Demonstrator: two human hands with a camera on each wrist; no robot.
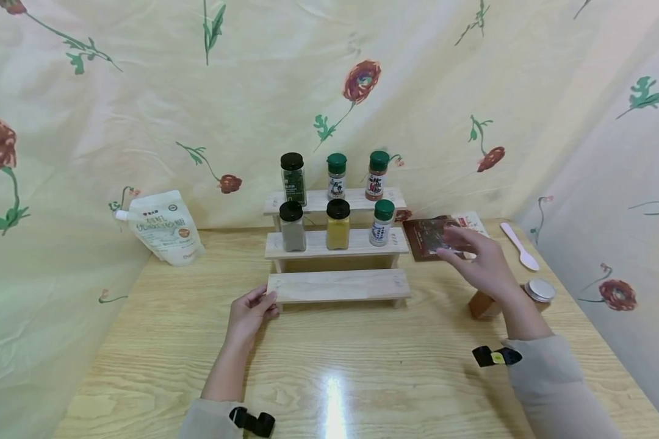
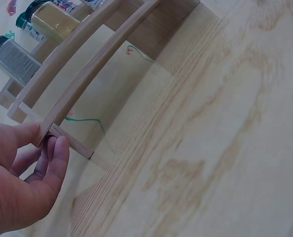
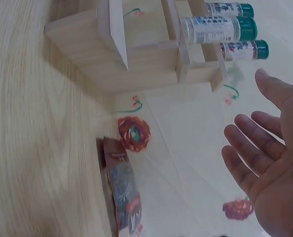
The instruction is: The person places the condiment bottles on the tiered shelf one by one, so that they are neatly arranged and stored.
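A three-tier wooden spice rack [image 1: 338, 285] stands against the back of the table. My left hand [image 1: 247, 314] grips the left end of its lowest step, thumb on top and fingers curled underneath, as the left wrist view shows. On the middle step are a black-capped jar of grey powder [image 1: 293, 236], a black-capped jar of yellow powder [image 1: 337, 234] and a green-capped shaker [image 1: 381, 233]. The top step carries a black-capped jar of green herbs [image 1: 294, 186] and two green-capped shakers [image 1: 337, 185]. Right of the rack, my right hand [image 1: 486, 265] hovers with fingers spread, holding nothing.
A brown packet [image 1: 425, 238] lies beneath and behind the right hand. A jar with a silver lid [image 1: 540, 289] is partly hidden by the right forearm. A pink spoon [image 1: 518, 246] lies near the right edge. At the back left stands a white spouted pouch [image 1: 167, 230].
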